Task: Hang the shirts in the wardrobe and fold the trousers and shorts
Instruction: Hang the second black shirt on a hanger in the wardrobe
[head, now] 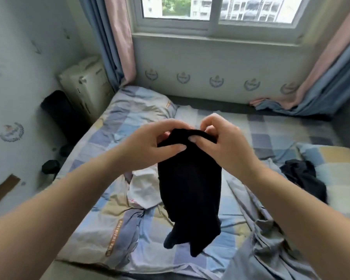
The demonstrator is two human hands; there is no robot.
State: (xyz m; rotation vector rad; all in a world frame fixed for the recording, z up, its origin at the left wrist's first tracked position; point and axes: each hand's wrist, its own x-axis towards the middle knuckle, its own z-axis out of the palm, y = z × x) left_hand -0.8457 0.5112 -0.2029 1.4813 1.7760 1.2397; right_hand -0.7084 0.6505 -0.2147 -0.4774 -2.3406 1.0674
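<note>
Fingers of the left hand [150,142] and right hand [226,142] pinch the top edge of one black garment [190,184], held above the bed [101,225]. Its long axis hangs vertically, loose ends pointing down. One white garment [144,188] lies beneath, one dark pile [303,178] to the right.

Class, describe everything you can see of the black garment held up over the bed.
The black garment looks like soft, matte cloth, its type unclear. It hangs bunched and vertical above the checked bedsheet, two loose ends dangling at the bottom. The left hand and right hand pinch its top edge.
</note>
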